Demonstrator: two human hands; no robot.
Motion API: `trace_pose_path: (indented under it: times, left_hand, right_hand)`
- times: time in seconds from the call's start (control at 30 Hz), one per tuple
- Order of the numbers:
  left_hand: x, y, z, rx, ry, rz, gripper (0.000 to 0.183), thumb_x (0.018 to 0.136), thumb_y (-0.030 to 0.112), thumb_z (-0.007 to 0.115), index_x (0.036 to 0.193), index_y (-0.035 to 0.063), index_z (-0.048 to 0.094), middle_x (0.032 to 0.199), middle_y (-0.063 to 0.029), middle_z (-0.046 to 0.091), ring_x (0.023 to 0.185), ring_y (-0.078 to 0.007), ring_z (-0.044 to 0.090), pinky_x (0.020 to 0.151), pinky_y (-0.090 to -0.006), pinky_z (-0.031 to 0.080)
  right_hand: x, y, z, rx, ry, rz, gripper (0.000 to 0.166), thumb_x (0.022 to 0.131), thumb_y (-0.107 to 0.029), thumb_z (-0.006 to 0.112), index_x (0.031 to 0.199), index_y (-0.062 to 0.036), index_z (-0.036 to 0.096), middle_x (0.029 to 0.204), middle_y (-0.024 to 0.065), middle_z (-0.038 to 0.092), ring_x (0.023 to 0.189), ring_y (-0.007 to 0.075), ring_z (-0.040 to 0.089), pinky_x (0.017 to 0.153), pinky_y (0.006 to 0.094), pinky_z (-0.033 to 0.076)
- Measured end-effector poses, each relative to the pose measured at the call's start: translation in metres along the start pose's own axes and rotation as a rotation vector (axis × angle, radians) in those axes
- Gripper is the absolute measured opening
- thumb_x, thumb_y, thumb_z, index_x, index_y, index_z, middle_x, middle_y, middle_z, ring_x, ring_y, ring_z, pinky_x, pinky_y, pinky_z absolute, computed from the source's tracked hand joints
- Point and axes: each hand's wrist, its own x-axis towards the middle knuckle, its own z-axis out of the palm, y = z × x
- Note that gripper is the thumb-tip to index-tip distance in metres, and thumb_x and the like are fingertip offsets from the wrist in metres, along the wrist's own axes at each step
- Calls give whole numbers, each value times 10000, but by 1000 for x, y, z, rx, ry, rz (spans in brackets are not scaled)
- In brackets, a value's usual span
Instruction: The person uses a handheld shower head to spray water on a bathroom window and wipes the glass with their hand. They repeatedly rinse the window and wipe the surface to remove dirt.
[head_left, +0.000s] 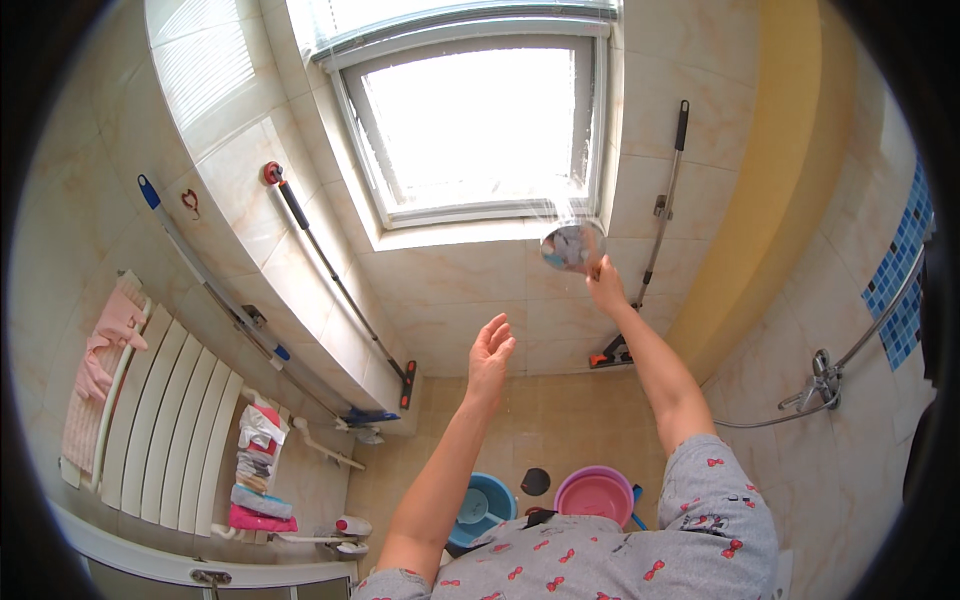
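A round chrome shower head (573, 247) is gripped by its handle in my right hand (606, 286), arm stretched forward. Water sprays from it toward the lower right part of the window (480, 127), across the white sill (457, 234). My left hand (490, 356) is raised in front of me, palm turned to the right, fingers slightly bent and holding nothing. Bright light through the glass washes out whatever lies outside.
Long-handled mops and wipers lean on the walls left (330, 270) and right (667, 217). Towels and clothes hang on a white radiator (161, 420). Blue (504, 491) and pink (595, 480) basins stand on the floor by my feet. The shower tap (823, 379) and its hose are on the right wall.
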Motion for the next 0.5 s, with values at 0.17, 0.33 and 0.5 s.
trace_pose_path:
  times: [0.17, 0.33, 0.5]
  left_hand:
    - [-1, 2, 4, 10, -1, -3, 469, 920, 65, 555, 1374, 81, 440, 1382, -172, 448, 1304, -230, 412, 1076, -350, 343]
    - [3, -5, 6, 38, -3, 39, 480, 920, 142, 577, 1379, 92, 444, 1366, -136, 476, 1223, -172, 464, 983, -307, 395]
    - [6, -2, -5, 50, 20, 51, 489, 913, 142, 584, 1378, 89, 444, 1366, -139, 475, 1222, -177, 467, 991, -311, 392]
  right_hand:
    - [38, -27, -4, 206, 96, -64, 257, 787, -66, 661, 974, -29, 489, 755, 113, 586, 697, 286, 579, 650, 367, 456]
    - [43, -33, -1, 238, -81, -43, 231, 758, -100, 704, 877, -37, 516, 715, 63, 568, 644, 206, 568, 599, 336, 454]
    - [5, -35, 19, 167, -180, -10, 248, 690, -119, 733, 846, -30, 563, 722, 93, 612, 703, 256, 624, 655, 378, 483]
